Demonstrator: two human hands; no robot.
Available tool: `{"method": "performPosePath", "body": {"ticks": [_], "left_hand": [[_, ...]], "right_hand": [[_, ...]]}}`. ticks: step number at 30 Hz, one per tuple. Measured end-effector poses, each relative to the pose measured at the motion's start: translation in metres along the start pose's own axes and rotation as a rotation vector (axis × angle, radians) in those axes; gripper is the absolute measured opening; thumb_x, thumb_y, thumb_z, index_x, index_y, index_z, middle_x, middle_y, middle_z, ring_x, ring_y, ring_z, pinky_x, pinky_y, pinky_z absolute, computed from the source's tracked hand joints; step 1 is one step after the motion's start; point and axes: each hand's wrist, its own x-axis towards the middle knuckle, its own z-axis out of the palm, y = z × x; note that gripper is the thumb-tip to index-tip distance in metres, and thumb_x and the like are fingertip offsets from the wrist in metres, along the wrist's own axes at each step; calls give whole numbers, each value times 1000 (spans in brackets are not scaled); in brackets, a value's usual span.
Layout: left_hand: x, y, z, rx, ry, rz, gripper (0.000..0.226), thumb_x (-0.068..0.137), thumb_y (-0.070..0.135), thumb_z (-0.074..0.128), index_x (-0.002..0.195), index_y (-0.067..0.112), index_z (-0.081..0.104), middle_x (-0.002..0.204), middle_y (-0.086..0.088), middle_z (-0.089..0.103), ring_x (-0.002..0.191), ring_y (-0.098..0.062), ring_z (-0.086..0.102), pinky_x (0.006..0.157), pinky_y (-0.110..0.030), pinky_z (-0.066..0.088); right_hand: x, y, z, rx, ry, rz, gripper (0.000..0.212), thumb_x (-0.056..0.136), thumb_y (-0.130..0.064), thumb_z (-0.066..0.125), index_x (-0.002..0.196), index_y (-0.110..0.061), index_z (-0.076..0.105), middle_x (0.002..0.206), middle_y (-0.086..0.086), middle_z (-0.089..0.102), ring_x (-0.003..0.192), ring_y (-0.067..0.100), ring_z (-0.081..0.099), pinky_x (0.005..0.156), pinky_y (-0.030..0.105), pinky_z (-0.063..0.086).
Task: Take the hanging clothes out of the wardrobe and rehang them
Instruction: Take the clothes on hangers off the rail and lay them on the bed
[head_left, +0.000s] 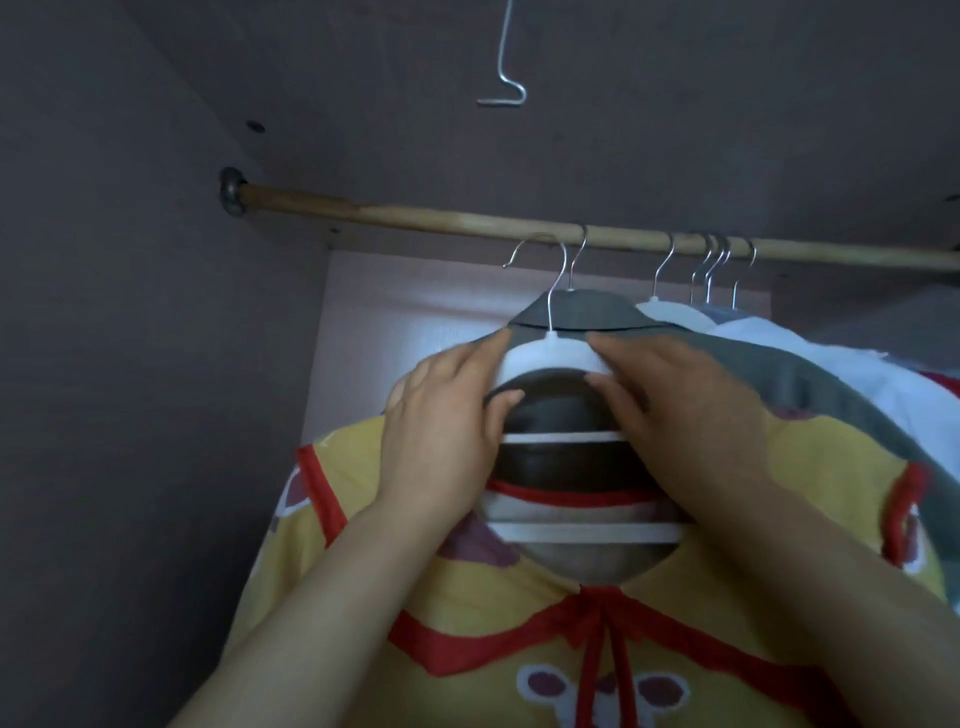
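Wardrobe (130, 364): hanger (550, 357) between both grips (441, 431) (680, 415)

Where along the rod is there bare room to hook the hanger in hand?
Bare rod runs from the wall bracket to the hook of the held white hanger. Right of that, hooks crowd the rod, several bunched tight.

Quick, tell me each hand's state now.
Left hand: grips the hanger, left side.
Right hand: grips the hanger, right side.

Rail (415, 221) cut off R edge, yellow top (353, 467) btm cropped
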Motion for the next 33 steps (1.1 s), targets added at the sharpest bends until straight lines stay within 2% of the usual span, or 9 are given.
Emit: {"method": "performPosePath", "body": {"ticks": [3, 6, 11, 16, 18, 21, 25, 29, 33], "left_hand": [[-29, 9, -4, -24, -5, 7, 48, 82, 39, 40, 121, 21, 61, 98, -3, 70, 86, -28, 66, 74, -38, 54], [-53, 17, -12, -35, -20, -27, 47, 82, 40, 40, 118, 22, 64, 93, -3, 70, 79, -26, 67, 66, -34, 55], [-90, 32, -29, 6, -53, -33, 45, 83, 40, 41, 116, 22, 65, 91, -1, 71, 77, -23, 68, 59, -32, 53], [-128, 51, -50, -19, -79, -22, 38, 85, 39, 43, 117, 27, 61, 91, 4, 70, 76, -18, 66, 62, -31, 49], [-140, 60, -62, -45, -86, -16, 37, 86, 38, 44, 119, 30, 56, 92, 7, 69, 76, -16, 66, 61, -28, 52], [-159, 69, -82, -82, -106, -2, 38, 86, 37, 44, 120, 30, 57, 93, 7, 69, 77, -16, 66, 65, -31, 56], [-183, 81, -114, -123, -110, 7, 37, 87, 36, 44, 120, 28, 60, 94, 8, 68, 78, -12, 65, 64, -30, 55], [-208, 93, -153, -144, -118, 22, 37, 85, 34, 45, 120, 28, 58, 92, 10, 67, 78, -4, 58, 62, -28, 54], [-225, 110, -186, -187, -136, 10, 38, 84, 33, 46, 118, 25, 62, 91, 11, 67, 76, -3, 57, 61, -29, 54]], "right_hand": [[-29, -6, -14, 10, -28, -8, 35, 87, -37, 46, 110, -21, 68, 96, 0, 70, 85, 22, 65, 68, 25, 46], [-49, -9, -26, 58, -88, -18, 36, 88, -37, 44, 111, -22, 67, 96, 0, 69, 83, 21, 65, 66, 24, 51], [-82, -18, -49, 130, -118, -20, 37, 89, -37, 42, 112, -22, 66, 96, -2, 68, 81, 19, 64, 71, 25, 46], [-117, -30, -81, 117, -171, 0, 38, 87, -37, 43, 114, -22, 66, 95, -4, 69, 79, 15, 65, 79, 21, 39], [-129, -39, -97, 109, -172, 20, 40, 91, -41, 38, 113, -22, 67, 94, -4, 69, 79, 13, 64, 79, 21, 38], [-140, -55, -124, 110, -174, 37, 52, 98, -45, 22, 112, -23, 67, 93, -4, 70, 79, 12, 63, 65, 17, 48], [-151, -84, -164, 112, -180, 78, 56, 99, -46, 20, 108, -21, 69, 90, -3, 70, 72, 15, 65, 55, 24, 53], [-161, -120, -210, 66, -215, 122, 42, 95, -41, 34, 107, -24, 70, 90, -5, 70, 73, 14, 64, 57, 23, 51], [-163, -145, -259, 42, -245, 152, 37, 85, -39, 45, 106, -25, 71, 91, -8, 69, 73, 14, 65, 50, 23, 52]]}}
